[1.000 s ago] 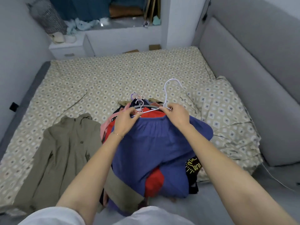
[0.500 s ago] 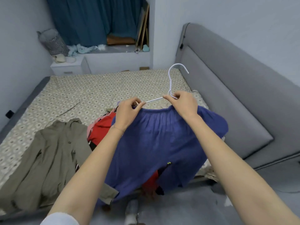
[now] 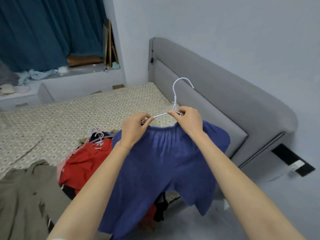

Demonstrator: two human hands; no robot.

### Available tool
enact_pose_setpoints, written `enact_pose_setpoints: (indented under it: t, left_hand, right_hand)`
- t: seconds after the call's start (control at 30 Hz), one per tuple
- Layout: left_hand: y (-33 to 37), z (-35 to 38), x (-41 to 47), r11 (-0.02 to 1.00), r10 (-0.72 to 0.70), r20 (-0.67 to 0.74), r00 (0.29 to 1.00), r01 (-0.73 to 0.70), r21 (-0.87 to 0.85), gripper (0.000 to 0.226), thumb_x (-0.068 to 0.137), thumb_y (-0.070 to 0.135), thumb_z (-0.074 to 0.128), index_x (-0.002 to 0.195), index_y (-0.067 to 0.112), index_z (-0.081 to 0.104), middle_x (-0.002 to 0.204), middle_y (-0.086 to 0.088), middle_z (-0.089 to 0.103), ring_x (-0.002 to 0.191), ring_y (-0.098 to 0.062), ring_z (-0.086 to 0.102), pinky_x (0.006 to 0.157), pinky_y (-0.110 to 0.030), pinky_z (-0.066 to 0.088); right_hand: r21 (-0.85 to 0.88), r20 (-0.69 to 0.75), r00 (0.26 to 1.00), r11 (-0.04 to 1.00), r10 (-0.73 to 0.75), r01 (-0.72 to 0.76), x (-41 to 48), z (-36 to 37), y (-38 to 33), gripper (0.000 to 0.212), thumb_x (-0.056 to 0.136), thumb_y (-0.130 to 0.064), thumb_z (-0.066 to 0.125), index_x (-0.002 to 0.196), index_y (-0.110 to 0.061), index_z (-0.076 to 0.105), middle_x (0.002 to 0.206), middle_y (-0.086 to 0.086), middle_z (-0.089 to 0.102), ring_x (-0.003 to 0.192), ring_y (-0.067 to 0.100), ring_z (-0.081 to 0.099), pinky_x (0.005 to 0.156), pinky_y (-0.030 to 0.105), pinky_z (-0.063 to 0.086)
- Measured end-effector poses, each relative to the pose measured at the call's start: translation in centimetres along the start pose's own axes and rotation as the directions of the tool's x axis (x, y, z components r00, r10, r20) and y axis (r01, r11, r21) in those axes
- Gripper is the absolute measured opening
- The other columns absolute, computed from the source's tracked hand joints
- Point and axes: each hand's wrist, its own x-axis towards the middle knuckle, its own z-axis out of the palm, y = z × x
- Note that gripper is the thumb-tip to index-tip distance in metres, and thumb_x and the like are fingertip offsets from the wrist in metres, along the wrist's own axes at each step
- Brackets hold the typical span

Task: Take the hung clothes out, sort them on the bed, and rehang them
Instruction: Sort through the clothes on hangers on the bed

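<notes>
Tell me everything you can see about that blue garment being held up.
The blue garment looks like shorts in soft, thin cloth, with a gathered waistband on top and two wide, short legs hanging loose. It hangs from a white hanger, held up near the edge of the bed. The left hand and right hand pinch the hanger right at the waistband.

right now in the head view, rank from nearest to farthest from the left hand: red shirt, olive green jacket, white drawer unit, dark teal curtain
From the left hand, pinching the white wire hanger:
1. Red shirt: on the bed, just below-left.
2. Olive green jacket: spread at lower left.
3. White drawer unit: past the bed's far side.
4. Dark teal curtain: farthest back, upper left.
</notes>
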Motion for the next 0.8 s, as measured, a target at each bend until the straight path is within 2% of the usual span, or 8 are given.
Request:
enact_pose_setpoints:
  t: [0.1, 0.17, 0.3, 0.47, 0.6, 0.7, 0.8]
  left_hand:
    - [0.8, 2.2, 1.3, 0.999, 0.05, 0.015, 0.999, -0.049, -0.02, 0.019, 0.096, 0.031, 0.064, 0.084, 0.018, 0.07, 0.074, 0.006, 0.064, 0.068, -0.015, 0.055, 0.061, -0.039, 0.045]
    - [1.7, 3.6, 2.2, 0.998, 0.057, 0.01, 0.998, -0.056, -0.041, 0.021, 0.097, 0.032, 0.062, 0.082, 0.018, 0.068, 0.072, 0.008, 0.063, 0.066, -0.014, 0.055, 0.06, -0.037, 0.045]
    - [3.5, 6.8, 4.0, 0.994, 0.044, 0.006, 0.999, -0.043, -0.099, 0.021, 0.097, 0.031, 0.062, 0.082, 0.018, 0.068, 0.072, 0.012, 0.058, 0.066, -0.011, 0.052, 0.06, -0.032, 0.041]
    - [5.9, 11.8, 6.1, 0.987, -0.027, 0.025, 0.999, 0.03, -0.156, 0.02, 0.097, 0.031, 0.062, 0.083, 0.017, 0.068, 0.073, 0.013, 0.059, 0.065, -0.006, 0.049, 0.063, -0.026, 0.037]
    - [8.1, 16.2, 8.6, 0.976, -0.098, 0.028, 0.995, 0.102, -0.192, 0.022, 0.097, 0.03, 0.061, 0.081, 0.017, 0.068, 0.07, 0.01, 0.061, 0.065, -0.006, 0.053, 0.063, -0.029, 0.043]
    - [9.5, 19.2, 10.4, 0.966, -0.164, 0.023, 0.986, 0.165, -0.197, 0.02, 0.096, 0.03, 0.063, 0.083, 0.017, 0.07, 0.071, 0.01, 0.063, 0.067, -0.007, 0.055, 0.064, -0.029, 0.044]
    - [10.1, 21.5, 11.6, 0.962, -0.216, 0.034, 0.976, 0.218, -0.165, 0.021, 0.097, 0.032, 0.061, 0.083, 0.018, 0.069, 0.072, 0.01, 0.062, 0.068, -0.009, 0.055, 0.063, -0.03, 0.043]
  right_hand:
    - [0.0, -0.027, 0.999, 1.0, 0.02, -0.02, 0.7, -1.0, 1.7, 0.059, 0.083, -0.057, 0.067, 0.056, -0.016, 0.035, 0.051, -0.002, 0.04, 0.053, 0.015, 0.036, 0.052, 0.034, 0.029]
    - [-0.009, -0.061, 0.998, 1.0, 0.017, -0.018, 1.3, -1.8, 2.9, 0.062, 0.082, -0.058, 0.067, 0.054, -0.018, 0.029, 0.05, -0.002, 0.035, 0.053, 0.017, 0.033, 0.053, 0.034, 0.026]
    - [-0.104, -0.111, 0.993, 0.994, -0.031, 0.02, 3.3, -3.2, 6.1, 0.062, 0.083, -0.064, 0.061, 0.054, -0.02, 0.028, 0.054, -0.006, 0.037, 0.059, 0.021, 0.04, 0.06, 0.035, 0.03]
    - [-0.186, -0.12, 0.992, 0.982, -0.037, 0.014, 7.0, -5.0, 11.0, 0.065, 0.082, -0.073, 0.052, 0.054, -0.018, 0.031, 0.053, -0.004, 0.044, 0.056, 0.022, 0.046, 0.071, 0.039, 0.039]
    - [-0.188, -0.112, 0.993, 0.982, -0.037, 0.016, 11.0, -6.4, 14.7, 0.064, 0.081, -0.073, 0.055, 0.053, -0.019, 0.034, 0.053, -0.004, 0.048, 0.059, 0.021, 0.049, 0.079, 0.039, 0.039]
    - [-0.175, -0.069, 0.997, 0.984, -0.028, 0.016, 14.1, -7.2, 17.3, 0.064, 0.081, -0.073, 0.056, 0.053, -0.02, 0.033, 0.051, -0.005, 0.045, 0.057, 0.019, 0.047, 0.081, 0.039, 0.038]
    - [-0.151, -0.003, 1.0, 0.988, -0.021, 0.02, 16.2, -7.6, 19.3, 0.065, 0.081, -0.07, 0.059, 0.054, -0.019, 0.029, 0.048, -0.005, 0.039, 0.052, 0.017, 0.04, 0.077, 0.037, 0.036]
